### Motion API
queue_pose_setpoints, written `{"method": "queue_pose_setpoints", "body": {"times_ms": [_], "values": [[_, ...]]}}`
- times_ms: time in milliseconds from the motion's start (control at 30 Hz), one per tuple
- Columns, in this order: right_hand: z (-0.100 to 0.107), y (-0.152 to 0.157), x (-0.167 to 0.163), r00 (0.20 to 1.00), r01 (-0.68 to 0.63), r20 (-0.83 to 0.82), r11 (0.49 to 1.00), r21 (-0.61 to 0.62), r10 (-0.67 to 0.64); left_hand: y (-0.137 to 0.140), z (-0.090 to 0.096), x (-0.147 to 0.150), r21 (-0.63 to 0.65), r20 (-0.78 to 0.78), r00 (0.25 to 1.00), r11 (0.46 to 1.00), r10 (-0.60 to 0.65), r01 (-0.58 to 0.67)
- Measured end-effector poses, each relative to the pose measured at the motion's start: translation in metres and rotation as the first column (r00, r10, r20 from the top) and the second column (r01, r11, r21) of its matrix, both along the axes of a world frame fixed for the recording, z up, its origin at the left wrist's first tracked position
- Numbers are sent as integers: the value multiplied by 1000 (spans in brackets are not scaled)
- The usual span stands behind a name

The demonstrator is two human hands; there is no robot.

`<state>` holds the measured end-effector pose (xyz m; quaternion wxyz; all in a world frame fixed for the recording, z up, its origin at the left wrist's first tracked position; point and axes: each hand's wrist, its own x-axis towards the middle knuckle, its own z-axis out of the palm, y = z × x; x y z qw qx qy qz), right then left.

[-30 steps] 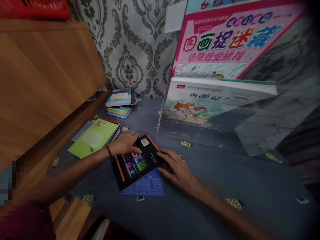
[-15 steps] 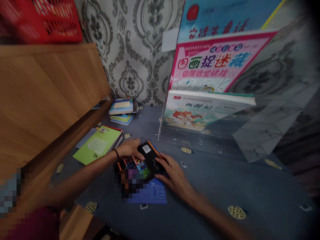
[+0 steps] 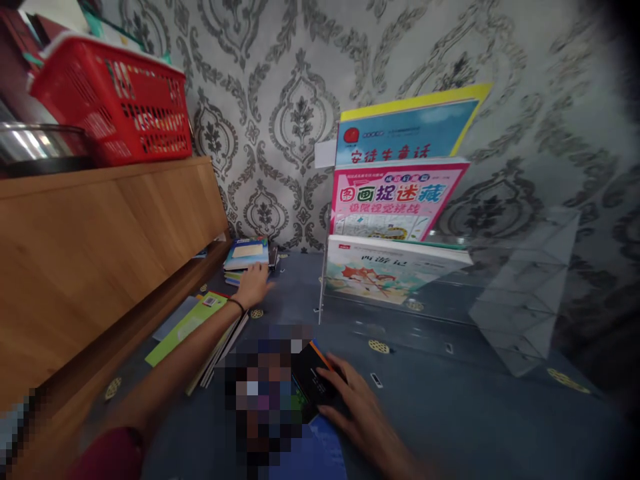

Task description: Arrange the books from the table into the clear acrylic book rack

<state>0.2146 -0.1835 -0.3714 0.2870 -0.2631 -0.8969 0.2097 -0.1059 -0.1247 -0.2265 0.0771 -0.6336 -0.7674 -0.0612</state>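
Note:
My left hand (image 3: 253,287), with a dark band on the wrist, reaches the front right side of a small book stack (image 3: 246,253) by the wall. Its fingers are over the stack's edge and partly blurred; whether they grip a book I cannot tell. My right hand (image 3: 353,397) lies at the right edge of a black book (image 3: 315,377) with an orange edge, thumb and forefinger apart on its cover. Much of that book is pixelated. A blue book (image 3: 317,450) shows from beneath it. Under my left forearm lies a pile topped by a green book (image 3: 187,327).
A clear acrylic rack (image 3: 525,300) holds a white book (image 3: 370,270), a pink book (image 3: 395,197) and a blue-and-yellow book (image 3: 400,133). At left, a wooden cabinet (image 3: 110,233) bears a red basket (image 3: 135,100) and a metal bowl (image 3: 43,143). Patterned cloth covers the table (image 3: 450,413).
My left hand has left the black book and moved forward to the stack by the wall. My right hand stays on the black book. The view has tilted up.

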Motion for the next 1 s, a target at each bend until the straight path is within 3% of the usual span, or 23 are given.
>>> {"method": "queue_pose_setpoints", "body": {"times_ms": [100, 233, 367, 533, 667, 800, 1000], "values": [[-6, 3, 1, 1000, -5, 7, 1000, 4, 5, 32, 6, -17, 46, -44, 989, 990, 139, -137], [-10, 5, 3, 1000, -10, 3, 1000, -5, 10, 57, -3, -23, 15, -38, 973, 974, 226, -226], [-12, 6, 3, 999, -15, -28, 1000, 5, 15, 64, -8, -24, 12, -31, 967, 967, 254, -254], [-10, 4, 3, 998, -7, -60, 1000, -12, 7, 65, 2, -30, -3, 10, 974, 974, 226, -226], [-1, 1, 2, 997, -26, -69, 999, -31, 24, 66, 22, -43, 41, 84, 963, 965, 255, -259], [6, 0, 1, 999, -32, -46, 997, -72, 29, 65, 57, -68, 164, 198, 937, 933, 286, -320], [3, 2, 1, 998, -37, -53, 991, -130, 30, 50, 101, -98, 372, 419, 886, 852, 199, -368]]}}
